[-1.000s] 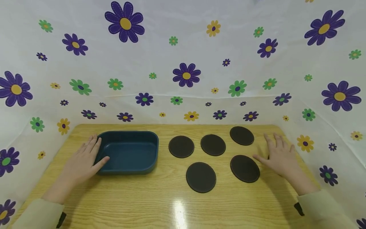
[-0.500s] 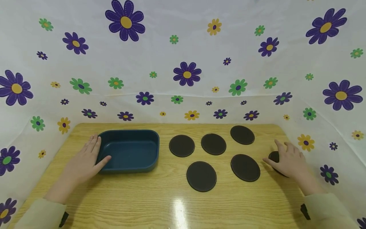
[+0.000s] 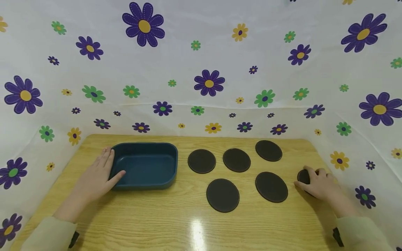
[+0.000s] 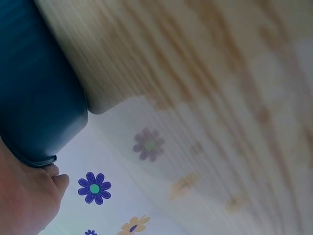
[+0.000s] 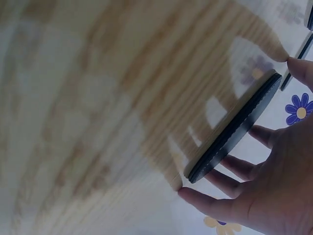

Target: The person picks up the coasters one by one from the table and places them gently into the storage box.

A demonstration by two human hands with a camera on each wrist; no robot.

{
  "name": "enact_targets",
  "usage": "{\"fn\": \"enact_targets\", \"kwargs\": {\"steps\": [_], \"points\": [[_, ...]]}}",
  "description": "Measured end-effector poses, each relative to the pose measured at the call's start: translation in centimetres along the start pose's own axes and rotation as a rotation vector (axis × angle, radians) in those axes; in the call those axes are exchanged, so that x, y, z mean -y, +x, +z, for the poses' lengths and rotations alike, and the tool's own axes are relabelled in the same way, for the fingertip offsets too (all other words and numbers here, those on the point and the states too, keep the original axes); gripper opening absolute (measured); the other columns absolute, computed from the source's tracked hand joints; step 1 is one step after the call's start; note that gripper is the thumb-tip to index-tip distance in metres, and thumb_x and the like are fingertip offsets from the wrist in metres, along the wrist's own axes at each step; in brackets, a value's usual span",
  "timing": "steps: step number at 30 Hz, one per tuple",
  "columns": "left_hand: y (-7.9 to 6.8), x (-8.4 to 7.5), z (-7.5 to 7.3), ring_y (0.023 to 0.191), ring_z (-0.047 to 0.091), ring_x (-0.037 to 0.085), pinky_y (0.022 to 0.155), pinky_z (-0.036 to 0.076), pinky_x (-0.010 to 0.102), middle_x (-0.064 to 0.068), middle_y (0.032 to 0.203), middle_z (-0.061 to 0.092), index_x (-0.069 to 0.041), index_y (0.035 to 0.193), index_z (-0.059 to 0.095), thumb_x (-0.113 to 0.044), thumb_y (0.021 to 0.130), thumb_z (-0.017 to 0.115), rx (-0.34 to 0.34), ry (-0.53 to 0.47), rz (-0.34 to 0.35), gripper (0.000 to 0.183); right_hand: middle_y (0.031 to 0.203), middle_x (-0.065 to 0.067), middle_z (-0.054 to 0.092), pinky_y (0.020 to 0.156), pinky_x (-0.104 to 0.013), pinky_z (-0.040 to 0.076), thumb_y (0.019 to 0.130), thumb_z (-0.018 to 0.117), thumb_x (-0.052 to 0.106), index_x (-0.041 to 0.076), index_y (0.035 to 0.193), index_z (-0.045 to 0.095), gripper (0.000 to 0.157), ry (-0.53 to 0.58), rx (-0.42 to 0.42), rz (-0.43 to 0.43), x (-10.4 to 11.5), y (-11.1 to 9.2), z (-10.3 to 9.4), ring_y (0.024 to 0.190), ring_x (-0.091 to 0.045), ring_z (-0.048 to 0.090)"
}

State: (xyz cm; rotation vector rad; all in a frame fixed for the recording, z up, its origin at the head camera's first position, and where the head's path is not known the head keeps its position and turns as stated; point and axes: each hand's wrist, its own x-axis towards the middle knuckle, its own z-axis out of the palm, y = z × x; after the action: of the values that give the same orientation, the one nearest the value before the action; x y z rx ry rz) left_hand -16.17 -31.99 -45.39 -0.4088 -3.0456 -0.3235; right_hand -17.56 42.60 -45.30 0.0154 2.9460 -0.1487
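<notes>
A dark blue rectangular dish (image 3: 145, 187) stands at the left of the table. My left hand (image 3: 94, 177) rests along its left side, fingers straight, with the thumb over the near-left corner; the left wrist view has the hand at the dish's rim. At the right, my right hand (image 3: 322, 185) is spread over a black round coaster (image 3: 303, 176), partly covering it. In the right wrist view this coaster (image 5: 234, 129) shows a thick, layered edge. Several fingertips meet its side there, while the thumb (image 5: 299, 68) and little finger touch the tabletop beside it.
Several more black coasters lie flat on the wood table (image 3: 150, 223): three along the back, including one at centre (image 3: 237, 160), and two nearer, including one at front (image 3: 222, 195). A white flowered cloth (image 3: 176, 62) encloses the back and sides.
My right hand has moved right and toward me, onto the far-right coaster, its fingers bending more. My left hand has stayed at the dish. The head view has shifted slightly.
</notes>
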Motion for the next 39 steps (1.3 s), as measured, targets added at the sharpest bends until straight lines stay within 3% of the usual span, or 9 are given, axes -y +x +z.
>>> {"fn": "enact_targets", "kwargs": {"steps": [9,16,21,39], "points": [[0.2,0.0,-0.2,0.163,0.012,0.052,0.132,0.018,0.064,0.036,0.173,0.012,0.015,0.164,0.013,-0.055,0.109,0.051,0.001,0.004,-0.007,0.097,0.127,-0.055,0.04,0.083,-0.075,0.051,0.098,0.061,0.058,-0.009,0.148,0.04,0.087,-0.043,-0.019,-0.007,-0.2,0.4,0.1,0.108,-0.071,0.046],[0.4,-0.2,-0.2,0.163,0.011,0.051,0.133,0.017,0.064,0.035,0.173,0.009,0.014,0.164,0.012,-0.055,0.109,0.051,0.002,-0.005,-0.008,0.097,0.128,-0.055,0.041,0.084,-0.076,0.05,0.097,0.063,0.061,-0.01,0.146,0.043,0.089,-0.059,-0.038,-0.001,-0.2,0.5,-0.1,0.111,-0.071,0.046],[0.1,-0.1,0.1,0.162,0.012,0.052,0.134,0.014,0.062,0.036,0.173,0.01,0.015,0.164,0.012,-0.054,0.109,0.052,-0.005,-0.01,-0.004,0.097,0.124,-0.052,0.045,0.078,-0.074,0.053,0.095,0.065,0.061,-0.009,0.145,0.044,0.089,-0.069,-0.062,-0.016,0.5,0.5,-0.7,0.109,-0.068,0.049],[0.1,-0.4,-0.1,0.163,0.011,0.051,0.134,0.014,0.061,0.035,0.173,0.01,0.014,0.164,0.012,-0.055,0.109,0.05,-0.009,-0.009,-0.009,0.097,0.136,-0.042,0.046,0.084,-0.08,0.045,0.096,0.062,0.054,0.002,0.152,0.048,0.077,-0.096,-0.212,-0.171,7.6,2.3,-3.5,0.12,-0.063,0.045]]}}
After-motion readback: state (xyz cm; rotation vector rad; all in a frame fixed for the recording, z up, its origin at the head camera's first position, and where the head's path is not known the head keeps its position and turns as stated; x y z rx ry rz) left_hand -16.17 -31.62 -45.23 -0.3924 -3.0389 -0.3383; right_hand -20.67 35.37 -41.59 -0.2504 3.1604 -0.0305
